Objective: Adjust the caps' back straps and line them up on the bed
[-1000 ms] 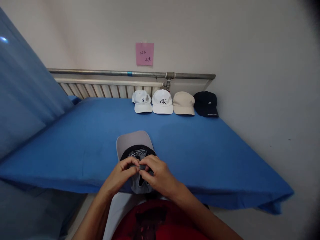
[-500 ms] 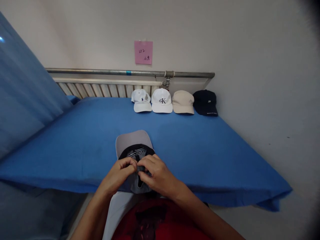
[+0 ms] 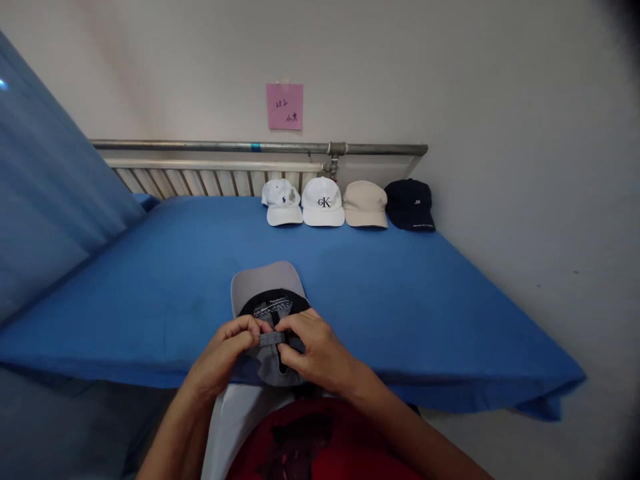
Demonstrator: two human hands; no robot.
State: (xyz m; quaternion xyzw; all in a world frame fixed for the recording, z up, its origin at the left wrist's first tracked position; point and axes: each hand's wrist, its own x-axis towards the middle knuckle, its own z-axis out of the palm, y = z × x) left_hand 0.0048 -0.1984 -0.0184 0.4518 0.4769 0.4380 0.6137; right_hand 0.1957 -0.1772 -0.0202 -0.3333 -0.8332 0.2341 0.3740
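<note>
A grey baseball cap (image 3: 263,283) lies upside down near the front edge of the blue-covered table, its brim pointing away from me and its dark inside showing. Across its back opening runs a grey strap (image 3: 271,339). My left hand (image 3: 225,350) pinches the strap's left end between thumb and fingers. On the other side, my right hand (image 3: 317,343) is closed on the strap near its right end, thumb and index finger together. Its fingers cover part of the cap's right rim, and any buckle there is hidden.
Along the back stand a white cap with a small logo (image 3: 283,203), a white cap with black letters (image 3: 323,203), a beige cap (image 3: 366,205) and a navy cap (image 3: 411,205). Behind are a radiator (image 3: 200,181) and metal pipe (image 3: 190,145). A blue curtain (image 3: 50,187) hangs left.
My left hand has drawn a little to the left, away from the right hand, and a stretch of the strap now shows between them. The right hand stays nearly in place.
</note>
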